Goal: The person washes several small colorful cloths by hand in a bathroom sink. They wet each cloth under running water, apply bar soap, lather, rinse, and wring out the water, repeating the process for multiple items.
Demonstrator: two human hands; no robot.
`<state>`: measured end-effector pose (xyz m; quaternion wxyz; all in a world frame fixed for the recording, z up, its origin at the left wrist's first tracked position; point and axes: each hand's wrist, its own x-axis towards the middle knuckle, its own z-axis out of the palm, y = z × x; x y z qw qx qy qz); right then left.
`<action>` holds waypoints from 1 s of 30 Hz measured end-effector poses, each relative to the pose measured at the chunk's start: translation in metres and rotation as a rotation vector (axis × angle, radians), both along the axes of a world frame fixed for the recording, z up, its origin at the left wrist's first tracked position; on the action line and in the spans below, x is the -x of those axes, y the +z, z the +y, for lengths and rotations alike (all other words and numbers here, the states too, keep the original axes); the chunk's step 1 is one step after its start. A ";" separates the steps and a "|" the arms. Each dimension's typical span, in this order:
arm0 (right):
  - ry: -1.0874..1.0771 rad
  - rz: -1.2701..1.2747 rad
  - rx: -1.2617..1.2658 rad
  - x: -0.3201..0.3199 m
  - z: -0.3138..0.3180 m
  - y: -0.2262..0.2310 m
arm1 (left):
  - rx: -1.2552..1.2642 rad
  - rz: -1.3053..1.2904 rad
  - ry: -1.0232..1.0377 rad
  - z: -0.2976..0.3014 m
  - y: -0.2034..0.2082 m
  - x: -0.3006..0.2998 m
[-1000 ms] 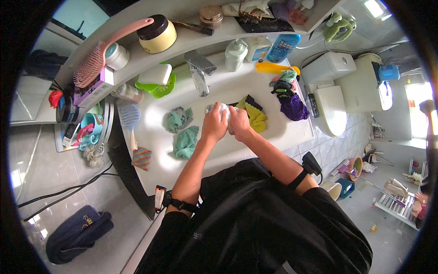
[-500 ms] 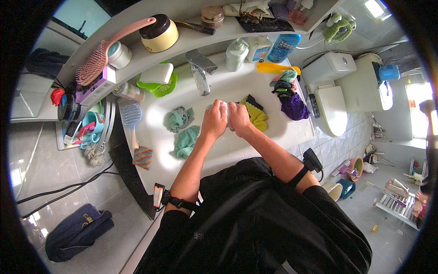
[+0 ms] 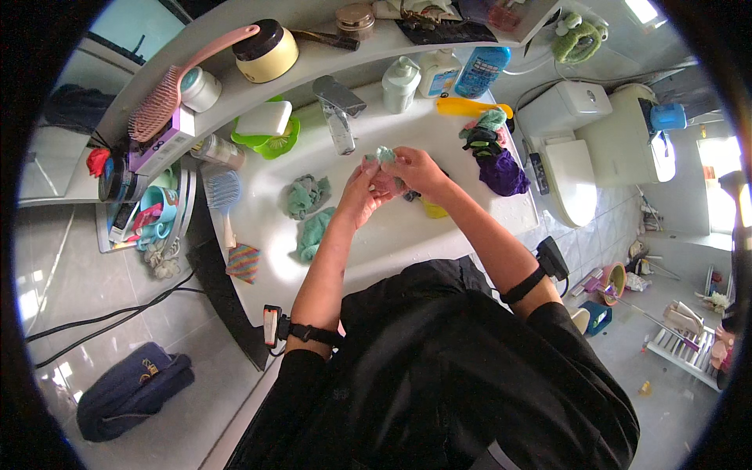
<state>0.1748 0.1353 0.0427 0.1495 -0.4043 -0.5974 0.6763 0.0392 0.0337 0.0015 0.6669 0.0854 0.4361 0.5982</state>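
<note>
Over the white sink (image 3: 368,239), my left hand (image 3: 359,199) and my right hand (image 3: 418,171) grip a small crumpled pink and mint-green cloth (image 3: 384,174) between them. The left fingers support it from below, and the right fingers pinch its upper side. Part of the cloth is hidden by the fingers. To the left in the basin lie a grey-green cloth (image 3: 307,196) and a teal cloth (image 3: 316,233). A yellow and dark cloth (image 3: 435,209) lies partly covered behind my right forearm. The tap (image 3: 338,121) stands just beyond my hands.
On the sink's right edge lies a pile with a purple cloth (image 3: 502,173), near a yellow-orange handle (image 3: 470,107). Bottles, including a blue one (image 3: 482,72), line the back. At left are a green soap dish (image 3: 270,142), a brush (image 3: 225,196) and a striped cloth (image 3: 244,262).
My hands, pressed together around a mostly hidden thing before, have loosened and moved slightly apart, and the pink and green cloth now shows. My right forearm now covers more of the yellow cloth.
</note>
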 end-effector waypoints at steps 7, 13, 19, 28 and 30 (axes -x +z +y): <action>0.216 -0.161 -0.336 -0.012 0.003 -0.005 | 0.045 0.285 0.103 -0.016 0.005 -0.009; -0.011 0.214 -0.038 -0.015 0.017 0.015 | 0.022 0.235 0.088 -0.038 0.018 0.005; -0.138 0.247 -0.098 -0.018 0.024 0.045 | -0.092 0.234 0.182 -0.059 0.016 -0.002; -0.149 0.269 -0.546 -0.017 0.040 0.088 | 0.115 0.534 0.068 -0.088 -0.004 0.014; -0.127 0.271 -0.571 -0.014 0.040 0.105 | 0.316 0.552 -0.012 -0.092 -0.009 0.017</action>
